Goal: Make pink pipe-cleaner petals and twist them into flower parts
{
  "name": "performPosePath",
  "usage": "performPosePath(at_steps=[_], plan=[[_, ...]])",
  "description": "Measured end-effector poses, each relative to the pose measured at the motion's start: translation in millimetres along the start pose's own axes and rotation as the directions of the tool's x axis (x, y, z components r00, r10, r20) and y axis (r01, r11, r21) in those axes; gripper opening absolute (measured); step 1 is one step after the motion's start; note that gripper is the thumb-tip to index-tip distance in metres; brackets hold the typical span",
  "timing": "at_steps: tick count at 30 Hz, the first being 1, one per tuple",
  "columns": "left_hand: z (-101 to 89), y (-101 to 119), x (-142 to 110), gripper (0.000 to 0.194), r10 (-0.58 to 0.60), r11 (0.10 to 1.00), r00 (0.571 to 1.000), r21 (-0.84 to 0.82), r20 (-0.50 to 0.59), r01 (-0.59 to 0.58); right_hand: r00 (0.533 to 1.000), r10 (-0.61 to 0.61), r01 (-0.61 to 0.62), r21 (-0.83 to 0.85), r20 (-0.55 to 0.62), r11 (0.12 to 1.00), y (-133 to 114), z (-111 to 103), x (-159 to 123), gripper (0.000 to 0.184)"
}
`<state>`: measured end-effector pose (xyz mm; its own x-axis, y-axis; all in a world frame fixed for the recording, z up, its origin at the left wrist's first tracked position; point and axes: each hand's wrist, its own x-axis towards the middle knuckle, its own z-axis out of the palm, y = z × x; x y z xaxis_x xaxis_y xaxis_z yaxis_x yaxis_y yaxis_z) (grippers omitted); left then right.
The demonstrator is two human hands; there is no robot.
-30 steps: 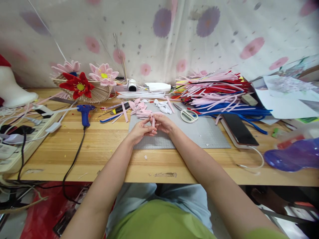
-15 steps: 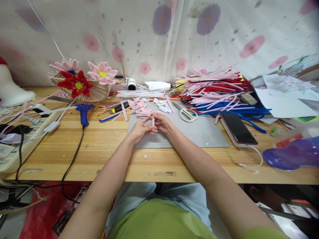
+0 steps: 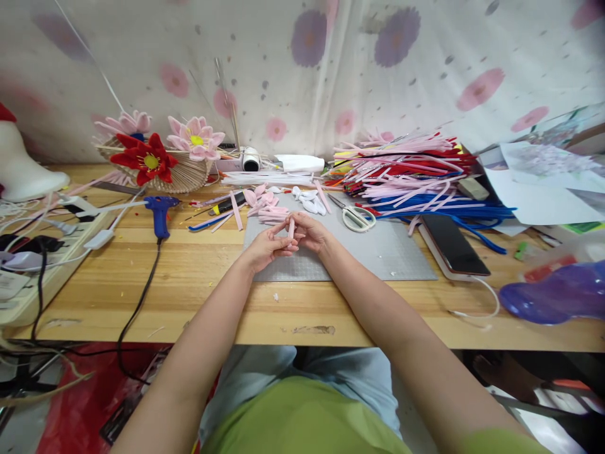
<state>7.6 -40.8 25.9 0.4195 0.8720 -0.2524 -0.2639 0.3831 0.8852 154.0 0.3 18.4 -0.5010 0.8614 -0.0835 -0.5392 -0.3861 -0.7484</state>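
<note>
Where the space under the worktop (image 3: 203,315) shows at near left, there's a red plastic bag (image 3: 70,397); dark items next to it, can't tell if they're inside. Near right on top: purple translucent piece (image 3: 553,293), with something red (image 3: 551,268) showing through clear plastic just behind it, can't tell if contained.

Center: left hand (image 3: 269,248) and right hand (image 3: 308,233) meet over the grey cutting mat (image 3: 368,252). Both grips are closed on one short pink strip (image 3: 291,226), left fingers at its near end, right at its far end.

Left: cream power strip (image 3: 70,271) with plugs seated in it, cords running off. Blue glue gun (image 3: 161,217) to its right. Right: phone (image 3: 456,244) on a white block (image 3: 428,246).

Farther: pink petals (image 3: 261,202) left, white petals (image 3: 309,202) center, scissors (image 3: 358,219) right, all on the mat. Far left: woven fan-shaped piece (image 3: 191,176) with red flower (image 3: 144,161) and pink flowers (image 3: 196,140) at it. Far right: loose heap of pink, red and blue stems (image 3: 406,183).
</note>
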Motion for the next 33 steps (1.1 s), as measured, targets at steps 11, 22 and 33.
performPosePath(at_steps=[11, 22, 33], plan=[[0.7, -3, 3, 0.072, -0.009, 1.0, 1.0, -0.029, -0.008, 0.009, 0.989, 0.023, -0.019, 0.025, -0.145, 0.999, 1, 1, 7, 0.019], [3.8, -4, 2, 0.077, 0.052, 0.996, 0.998, 0.068, -0.039, -0.05, 0.989, -0.007, 0.007, 0.0, -0.146, 1.0, 0, 0, 7, 0.02], [7.2, -9, 9, 0.077, 0.279, 0.918, 0.948, 0.332, -0.152, -0.217, 0.918, -0.187, 0.15, -0.131, -0.35, 0.98, -1, 1, 12, 0.018]])
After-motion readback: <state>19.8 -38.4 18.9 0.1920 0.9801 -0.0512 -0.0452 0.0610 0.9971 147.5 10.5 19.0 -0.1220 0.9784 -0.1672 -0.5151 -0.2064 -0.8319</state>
